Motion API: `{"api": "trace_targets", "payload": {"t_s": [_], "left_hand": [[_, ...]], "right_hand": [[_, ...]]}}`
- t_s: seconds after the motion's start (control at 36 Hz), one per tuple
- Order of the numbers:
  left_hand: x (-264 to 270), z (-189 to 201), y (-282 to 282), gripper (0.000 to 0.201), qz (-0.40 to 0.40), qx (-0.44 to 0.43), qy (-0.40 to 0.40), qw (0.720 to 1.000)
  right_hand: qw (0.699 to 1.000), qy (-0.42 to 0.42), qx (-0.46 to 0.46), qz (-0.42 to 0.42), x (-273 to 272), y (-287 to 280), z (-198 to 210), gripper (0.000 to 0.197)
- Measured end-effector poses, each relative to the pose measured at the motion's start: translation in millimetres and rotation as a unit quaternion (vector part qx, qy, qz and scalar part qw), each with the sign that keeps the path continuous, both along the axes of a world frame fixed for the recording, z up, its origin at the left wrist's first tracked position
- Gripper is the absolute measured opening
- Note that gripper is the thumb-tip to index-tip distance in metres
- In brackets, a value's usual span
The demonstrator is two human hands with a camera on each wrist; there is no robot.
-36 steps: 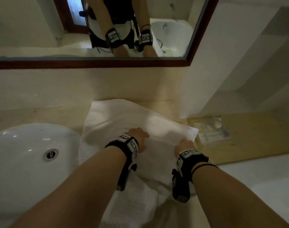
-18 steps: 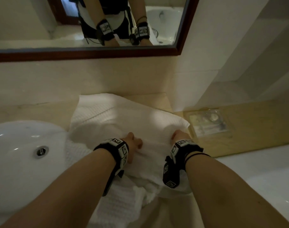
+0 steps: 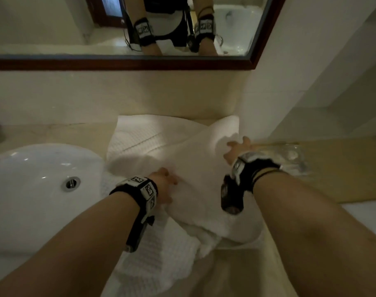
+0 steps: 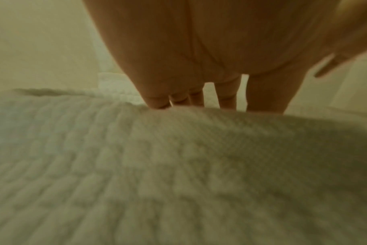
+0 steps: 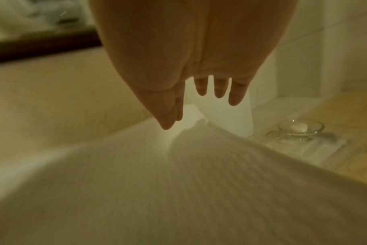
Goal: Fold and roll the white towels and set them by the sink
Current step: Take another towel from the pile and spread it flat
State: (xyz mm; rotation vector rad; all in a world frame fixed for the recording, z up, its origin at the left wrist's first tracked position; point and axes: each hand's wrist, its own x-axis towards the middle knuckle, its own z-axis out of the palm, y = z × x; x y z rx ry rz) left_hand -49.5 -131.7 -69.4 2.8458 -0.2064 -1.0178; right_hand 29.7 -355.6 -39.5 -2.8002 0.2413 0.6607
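Towel: white towel [image 3: 195, 168] spread on the bench [image 3: 54, 131], just right of the sink [image 3: 33, 179], its near edge draping off.
Left hand [image 3: 164, 185]: fingers straight, pressing the towel's middle.
Right hand [image 3: 238, 151]: fingers spread and relaxed above the far right corner, holding nothing.
Right: glass dish [image 5: 301, 128].

The towel [image 3: 182, 168] lay on the counter [image 3: 43, 131] just right of the sink [image 3: 33, 179], its near end hanging over the front edge. The left hand [image 3: 163, 185] rested on its left part, the right hand [image 3: 238, 151] over its far right corner. A glass dish [image 5: 301, 128] stood right of the towel. The mirror [image 3: 118, 28] hung behind.
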Motion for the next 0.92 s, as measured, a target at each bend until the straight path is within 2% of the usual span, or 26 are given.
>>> {"api": "trace_targets", "payload": {"t_s": [0.06, 0.14, 0.22, 0.31, 0.39, 0.44, 0.5, 0.58, 0.67, 0.69, 0.75, 0.83, 0.92], "left_hand": [[-5, 2, 0, 0.054, 0.033, -0.004, -0.014, 0.999], [-18, 6, 0, 0.045, 0.088, -0.024, -0.037, 0.995], [-39, 9, 2, 0.039, 0.133, -0.029, -0.084, 0.987], [-69, 11, 2, 0.036, 0.180, -0.012, -0.133, 0.975], [-102, 13, -2, 0.040, 0.226, 0.007, -0.181, 0.957], [-121, 14, -4, 0.047, 0.251, 0.010, -0.205, 0.946], [-140, 14, -5, 0.056, 0.280, 0.005, -0.199, 0.939], [-166, 14, -1, 0.069, 0.339, -0.032, -0.154, 0.928], [-189, 3, 4, 0.065, 0.387, -0.097, -0.142, 0.906], [-197, -1, 6, 0.062, 0.381, -0.103, -0.139, 0.908], [-212, -10, 12, 0.061, 0.328, -0.090, -0.111, 0.934], [-236, -23, 25, 0.082, 0.206, -0.040, -0.067, 0.975], [-254, -25, 37, 0.092, 0.170, -0.023, -0.066, 0.983]], "right_hand": [[0.998, 0.049, -0.037, 0.026, -24, 4, -16, 0.057], [0.995, 0.083, -0.029, 0.037, -60, 7, -35, 0.051], [0.996, 0.055, -0.002, 0.068, -97, 10, -38, 0.045], [0.995, 0.009, -0.016, 0.097, -133, 15, -36, 0.041], [0.990, -0.044, -0.019, 0.135, -165, 23, -32, 0.034], [0.987, -0.041, 0.008, 0.156, -179, 30, -29, 0.028], [0.986, 0.003, 0.055, 0.157, -193, 37, -25, 0.030], [0.984, 0.034, 0.079, 0.153, -208, 45, -20, 0.048], [0.984, 0.036, 0.081, 0.153, -228, 61, -16, 0.048], [0.984, 0.043, 0.076, 0.155, -234, 66, -23, 0.052], [0.985, 0.075, 0.059, 0.147, -247, 75, -34, 0.056], [0.990, 0.043, 0.050, 0.127, -269, 83, -25, 0.038], [0.995, -0.003, 0.031, 0.097, -280, 91, -19, 0.041]]}}
